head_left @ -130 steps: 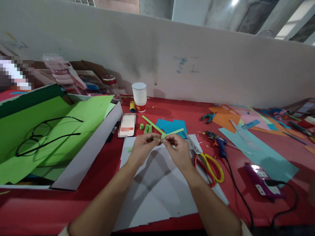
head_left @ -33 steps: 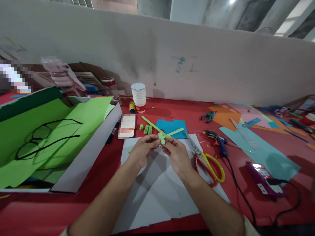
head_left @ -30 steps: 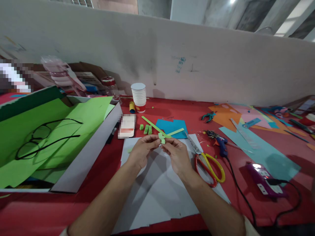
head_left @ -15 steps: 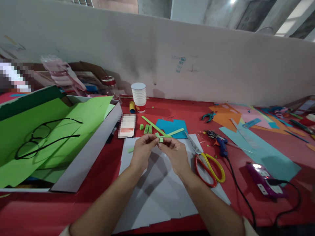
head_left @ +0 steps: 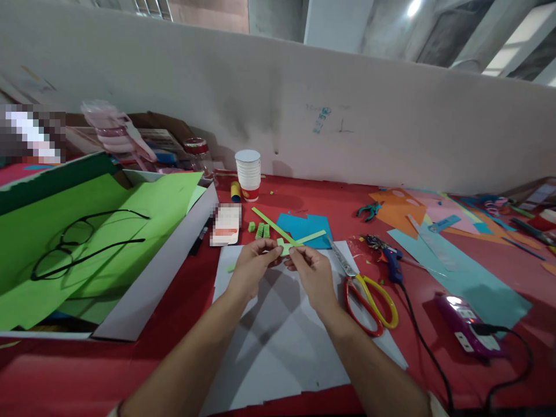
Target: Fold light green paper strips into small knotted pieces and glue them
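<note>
Between my two hands is a small light-green paper strip [head_left: 284, 249], pinched at both sides over the white paper [head_left: 278, 341]. My left hand [head_left: 256, 263] grips its left part with thumb and forefinger. On its right part the fingers of my right hand [head_left: 310, 267] are closed. Beyond my hands, longer green paper strips [head_left: 270, 221] lie partly over a blue paper piece [head_left: 319, 225]. Small folded green paper pieces [head_left: 262, 230] stand to the left of them. Scissors [head_left: 369, 301] with red and yellow handles lie beside my right hand.
To the left, a box [head_left: 174, 255] holds green sheets and black-framed glasses [head_left: 65, 243]. Stacked paper cups [head_left: 248, 174] stand near the wall. On the right are a glue gun [head_left: 393, 263], teal pliers [head_left: 369, 212], coloured paper and a purple power socket [head_left: 469, 324] with cables.
More of the green strip shows between my fingers, and my right fingertips have shifted slightly right along it. The whole view has moved a little.
</note>
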A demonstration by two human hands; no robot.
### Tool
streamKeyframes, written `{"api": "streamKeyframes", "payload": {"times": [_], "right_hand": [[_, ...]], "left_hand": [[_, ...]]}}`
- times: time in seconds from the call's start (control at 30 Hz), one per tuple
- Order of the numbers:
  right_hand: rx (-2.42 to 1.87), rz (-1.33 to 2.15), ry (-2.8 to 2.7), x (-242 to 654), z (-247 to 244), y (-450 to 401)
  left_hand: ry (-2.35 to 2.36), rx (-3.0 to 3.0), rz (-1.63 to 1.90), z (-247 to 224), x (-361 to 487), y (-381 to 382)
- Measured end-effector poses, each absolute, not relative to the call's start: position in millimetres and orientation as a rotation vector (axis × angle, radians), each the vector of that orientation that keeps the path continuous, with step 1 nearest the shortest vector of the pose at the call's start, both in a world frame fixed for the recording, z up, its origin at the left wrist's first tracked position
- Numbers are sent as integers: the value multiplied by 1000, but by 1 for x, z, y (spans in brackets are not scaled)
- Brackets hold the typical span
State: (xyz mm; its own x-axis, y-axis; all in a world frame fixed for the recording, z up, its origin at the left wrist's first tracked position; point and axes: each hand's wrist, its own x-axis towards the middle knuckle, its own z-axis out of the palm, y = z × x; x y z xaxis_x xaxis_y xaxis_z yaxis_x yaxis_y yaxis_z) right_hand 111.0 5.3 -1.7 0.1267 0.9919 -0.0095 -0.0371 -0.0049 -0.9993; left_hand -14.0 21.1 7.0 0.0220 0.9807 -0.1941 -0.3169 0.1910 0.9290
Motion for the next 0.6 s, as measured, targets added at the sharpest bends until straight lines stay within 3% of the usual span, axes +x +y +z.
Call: {"api": "streamKeyframes", "payload": {"times": [0.6], "right_hand": [[-1271,1114,-1074,113,1,7]], "left_hand": [[929,770,1005,2,-23,26]]}}
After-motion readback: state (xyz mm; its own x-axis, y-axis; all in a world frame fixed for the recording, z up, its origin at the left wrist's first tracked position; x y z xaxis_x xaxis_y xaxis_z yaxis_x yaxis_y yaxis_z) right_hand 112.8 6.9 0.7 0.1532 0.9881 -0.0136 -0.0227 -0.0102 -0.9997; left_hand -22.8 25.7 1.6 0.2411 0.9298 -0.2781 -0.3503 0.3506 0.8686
